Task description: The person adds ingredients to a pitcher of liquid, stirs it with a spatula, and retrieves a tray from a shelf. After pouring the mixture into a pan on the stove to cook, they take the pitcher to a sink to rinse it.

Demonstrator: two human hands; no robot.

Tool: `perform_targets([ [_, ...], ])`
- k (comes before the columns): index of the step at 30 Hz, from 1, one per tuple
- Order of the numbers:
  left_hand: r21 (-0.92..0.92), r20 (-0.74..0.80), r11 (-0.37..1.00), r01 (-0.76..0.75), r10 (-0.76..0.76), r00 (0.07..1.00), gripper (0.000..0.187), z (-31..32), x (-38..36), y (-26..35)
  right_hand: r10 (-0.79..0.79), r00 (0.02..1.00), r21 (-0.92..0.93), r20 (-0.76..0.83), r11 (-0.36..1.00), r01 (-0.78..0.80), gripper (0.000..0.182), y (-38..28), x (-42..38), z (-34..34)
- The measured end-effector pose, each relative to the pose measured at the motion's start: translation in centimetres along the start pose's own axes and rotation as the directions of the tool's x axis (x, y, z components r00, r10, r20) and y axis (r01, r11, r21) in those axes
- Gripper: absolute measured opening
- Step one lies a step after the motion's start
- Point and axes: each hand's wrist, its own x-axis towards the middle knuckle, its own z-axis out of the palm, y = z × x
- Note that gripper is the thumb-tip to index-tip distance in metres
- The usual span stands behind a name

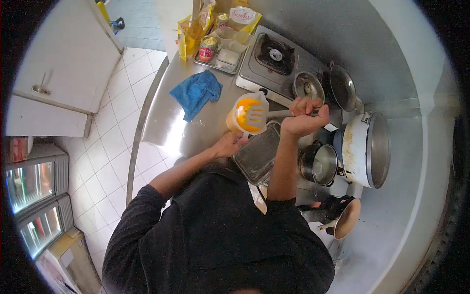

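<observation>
My left hand (231, 144) is closed on the handle of a plastic jug (233, 121) above the steel counter. Bright orange-yellow liquid (242, 113) shows at the jug's mouth. In my right hand (306, 117), fingers curled, is the handle of a slotted spatula (279, 113). Its pale slotted head overlaps the jug's mouth, and orange shows through the slots. Just below the jug, between my forearms, lies a dark rectangular tray (257, 154). A crumpled blue cloth (198, 92) rests on the counter to the left of the jug.
Beyond the jug stands a gas stove (267, 61) with a frying pan (308, 85) at its right. A tray (230, 67) bears cans and cups at the back. On the right are a dark pot (320, 164), a large white pot (355, 149) and another pan (347, 219).
</observation>
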Motion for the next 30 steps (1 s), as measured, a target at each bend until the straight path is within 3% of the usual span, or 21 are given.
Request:
perform_targets([
  [2, 0.003, -0.051, 0.998, -0.061, 0.061, 0.997, 0.030, 0.2, 0.0, -0.1, 0.027, 1.000, -0.004, 0.008, 1.000, -0.027, 0.033, -1.0, 0.2, 0.1],
  [6, -0.022, -0.088, 0.996, -0.088, 0.086, 0.992, 0.031, 0.5, -0.3, -0.1, -0.032, 0.999, -0.224, -0.041, 0.974, 0.022, 0.032, 1.3, 0.1, -1.6],
  [10, -0.041, -0.027, 0.996, 0.075, -0.076, 0.997, 0.031, 0.4, -0.4, 0.2, 0.012, 0.991, -0.181, -0.130, 0.983, -0.035, 0.033, 2.5, 0.5, -1.8],
  [12, -0.059, -0.023, 0.996, 0.061, -0.062, 0.998, 0.031, 0.3, -0.5, 0.3, -0.007, 0.985, -0.095, -0.170, 0.995, -0.010, 0.033, 1.7, 0.8, -0.9],
  [15, -0.039, 0.016, 0.996, 0.077, -0.076, 0.997, 0.034, 0.1, -0.8, 1.4, 0.091, 0.981, -0.011, -0.173, 0.995, -0.094, 0.033, -0.3, 1.5, -0.5],
  [18, -0.030, 0.029, 0.995, 0.093, -0.092, 0.995, 0.036, 0.0, -0.9, 1.7, -0.120, 0.976, -0.306, -0.184, 0.950, 0.059, 0.032, -0.4, 1.3, -0.3],
  [21, -0.054, -0.037, 0.995, 0.083, -0.085, 0.996, 0.033, 0.3, -1.3, 2.0, -0.100, 0.973, -0.490, -0.207, 0.872, -0.014, 0.030, 1.6, 1.2, -1.0],
  [24, -0.041, -0.074, 0.996, 0.075, -0.078, 0.994, 0.031, 0.4, -1.4, 2.5, -0.006, 0.977, -0.220, -0.212, 0.975, -0.042, 0.028, 2.9, 1.2, -1.0],
  [30, -0.044, -0.053, 0.992, 0.114, -0.117, 0.992, 0.032, 0.5, -1.4, 2.5, 0.055, 0.970, -0.082, -0.237, 0.994, -0.077, 0.030, 2.2, 2.3, 0.2],
])
